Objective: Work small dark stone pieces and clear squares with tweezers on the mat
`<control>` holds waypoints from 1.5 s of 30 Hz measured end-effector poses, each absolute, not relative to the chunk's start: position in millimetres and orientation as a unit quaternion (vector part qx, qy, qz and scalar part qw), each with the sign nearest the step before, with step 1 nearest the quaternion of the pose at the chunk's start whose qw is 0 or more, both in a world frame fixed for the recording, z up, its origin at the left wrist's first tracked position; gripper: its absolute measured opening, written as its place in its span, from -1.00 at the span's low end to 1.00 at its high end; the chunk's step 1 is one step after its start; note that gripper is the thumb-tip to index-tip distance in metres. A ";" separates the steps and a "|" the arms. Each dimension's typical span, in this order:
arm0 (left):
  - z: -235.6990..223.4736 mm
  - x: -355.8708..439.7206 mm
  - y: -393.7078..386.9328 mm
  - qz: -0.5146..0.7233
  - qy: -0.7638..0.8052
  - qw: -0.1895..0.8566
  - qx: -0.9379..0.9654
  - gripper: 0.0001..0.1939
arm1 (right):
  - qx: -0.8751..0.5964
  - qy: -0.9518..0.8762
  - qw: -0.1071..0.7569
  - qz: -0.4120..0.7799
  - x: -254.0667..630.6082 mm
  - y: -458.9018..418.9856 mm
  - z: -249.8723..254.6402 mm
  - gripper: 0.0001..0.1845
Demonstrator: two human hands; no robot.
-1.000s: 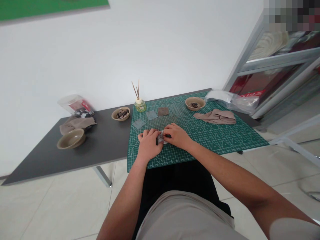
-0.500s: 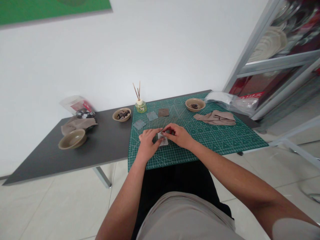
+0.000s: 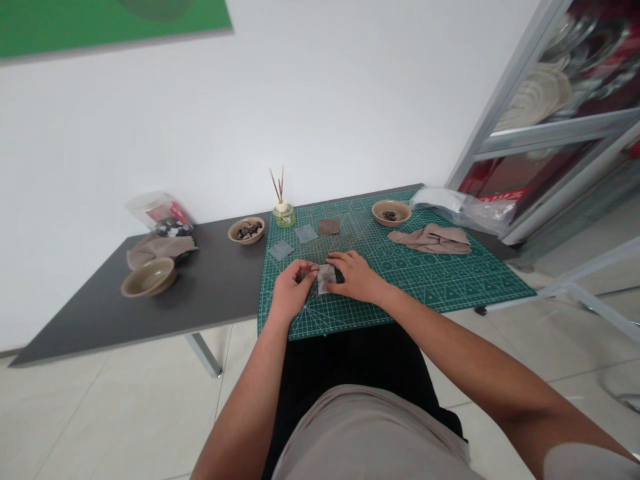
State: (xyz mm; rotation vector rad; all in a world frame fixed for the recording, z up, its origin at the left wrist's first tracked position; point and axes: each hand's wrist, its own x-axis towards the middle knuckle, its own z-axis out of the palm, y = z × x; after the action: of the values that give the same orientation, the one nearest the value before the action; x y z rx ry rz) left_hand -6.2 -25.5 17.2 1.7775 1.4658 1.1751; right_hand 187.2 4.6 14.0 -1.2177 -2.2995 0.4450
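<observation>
A small square piece (image 3: 326, 279), whitish grey with a dark pattern, lies between my hands near the front of the green cutting mat (image 3: 450, 283). At its upper left corner, my left hand (image 3: 294, 283) is closed, thumb and forefinger pinched together; whatever is inside the curled fingers is hidden. My right hand (image 3: 357, 277) reaches over the right side with fingers apart, the thumb touching the piece. Beyond the hands lie two pale translucent squares, one nearer (image 3: 281, 251) and one farther (image 3: 306, 233), and a brown square (image 3: 329, 227).
A bowl of dark and pinkish bits (image 3: 247, 231) and a reed diffuser (image 3: 285, 215) stand by the wall. Right are another bowl (image 3: 391, 213), brown cloth (image 3: 434, 239) and a plastic bag (image 3: 465, 207). Left are a bowl (image 3: 149, 278), cloth (image 3: 161, 248) and a tipped clear container (image 3: 163, 213).
My hands have moved slightly apart, so more of the square piece shows. The left fingers have curled into a pinch at its corner; the right fingers have spread from their pinch.
</observation>
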 end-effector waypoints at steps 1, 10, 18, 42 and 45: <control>16.0 -6.3 -24.9 0.442 0.549 0.280 0.652 -0.88 | -0.456 -0.846 0.230 0.155 187.2 5.4 14.4 -0.39; 8.0 -6.8 -20.8 0.507 0.540 0.342 0.578 -0.81 | -0.497 -0.745 0.381 0.229 192.3 14.7 33.9 -0.92; 13.7 -5.1 -22.6 0.470 0.557 0.307 0.612 -0.87 | -0.521 -0.739 0.385 0.185 196.7 19.2 22.4 -0.90; 20.9 -3.4 -27.0 0.417 0.580 0.273 0.644 -0.93 | -0.497 -0.843 0.187 0.083 175.3 121.2 19.2 -0.73; 21.1 -3.5 -26.8 0.414 0.579 0.270 0.649 -0.93 | -0.482 -0.854 0.181 0.077 177.2 116.3 18.4 -0.70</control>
State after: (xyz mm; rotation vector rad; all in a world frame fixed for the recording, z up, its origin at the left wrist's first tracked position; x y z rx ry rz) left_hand -3.5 -26.8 21.1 1.7482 1.5615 1.1149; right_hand 177.2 116.3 18.4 -1.3622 -2.4103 0.2185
